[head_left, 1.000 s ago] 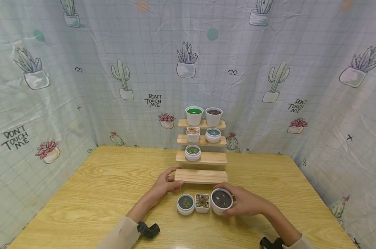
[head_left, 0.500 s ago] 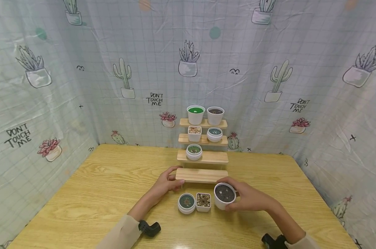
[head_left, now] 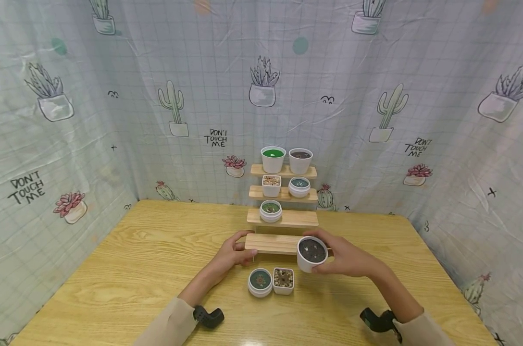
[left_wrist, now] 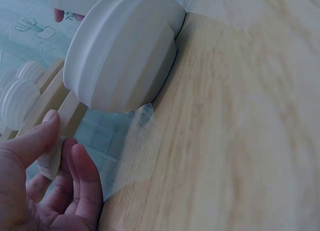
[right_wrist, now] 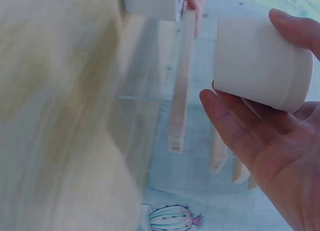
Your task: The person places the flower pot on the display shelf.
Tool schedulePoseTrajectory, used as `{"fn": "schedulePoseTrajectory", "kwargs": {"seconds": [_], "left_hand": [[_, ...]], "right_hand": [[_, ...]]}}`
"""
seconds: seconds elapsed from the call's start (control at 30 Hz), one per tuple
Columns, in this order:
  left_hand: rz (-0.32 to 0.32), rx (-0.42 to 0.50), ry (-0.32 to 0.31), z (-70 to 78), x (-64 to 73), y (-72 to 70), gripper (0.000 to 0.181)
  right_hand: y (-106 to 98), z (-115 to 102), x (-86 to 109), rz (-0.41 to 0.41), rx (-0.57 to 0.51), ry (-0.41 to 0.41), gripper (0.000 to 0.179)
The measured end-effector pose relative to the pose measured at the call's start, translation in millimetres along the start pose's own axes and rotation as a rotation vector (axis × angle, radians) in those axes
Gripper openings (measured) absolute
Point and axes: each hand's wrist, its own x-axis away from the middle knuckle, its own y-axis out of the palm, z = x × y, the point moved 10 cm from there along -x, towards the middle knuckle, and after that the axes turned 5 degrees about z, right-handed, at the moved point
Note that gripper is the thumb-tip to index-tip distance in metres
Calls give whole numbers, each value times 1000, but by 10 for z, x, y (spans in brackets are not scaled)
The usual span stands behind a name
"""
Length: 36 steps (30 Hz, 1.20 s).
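My right hand (head_left: 347, 255) grips a round white pot (head_left: 306, 264) filled with dark soil. Thumb and fingers lie on opposite sides of this pot (right_wrist: 257, 58) in the right wrist view, and it hangs above the table. In front of it is the right end of the lowest board of a stepped wooden display stand (head_left: 272, 242). At that board's left end, my left hand (head_left: 228, 254) pinches the wood; the left wrist view has the thumb above the board end (left_wrist: 49, 163). A round white pot (head_left: 260, 282) and a square pebble-filled pot (head_left: 283, 281) stand side by side before the stand.
On the top board stand a green-filled pot (head_left: 273, 161) and a brown-filled pot (head_left: 300, 161). Below are a square pebble pot (head_left: 271, 186), a blue-filled pot (head_left: 299, 187) and a low green-filled pot (head_left: 270, 211). A printed curtain (head_left: 192, 158) hangs behind the wooden table (head_left: 166, 254).
My right hand has lifted the soil-filled pot off the table, away from the square pot, and carried it up toward the lowest board's right end. The left hand has stayed in place.
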Motion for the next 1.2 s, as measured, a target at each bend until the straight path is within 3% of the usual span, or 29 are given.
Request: {"fn": "schedulePoseTrajectory", "kwargs": {"seconds": [0.47,1.2], "left_hand": [[-4,-3,-1,-2,15,-7,75],[-12,-1,-5,31,47,21,75]], "right_hand": [[-232,-131,-251,44,-11,9,74],[-531,-12,-610,205,21,79,76]]}}
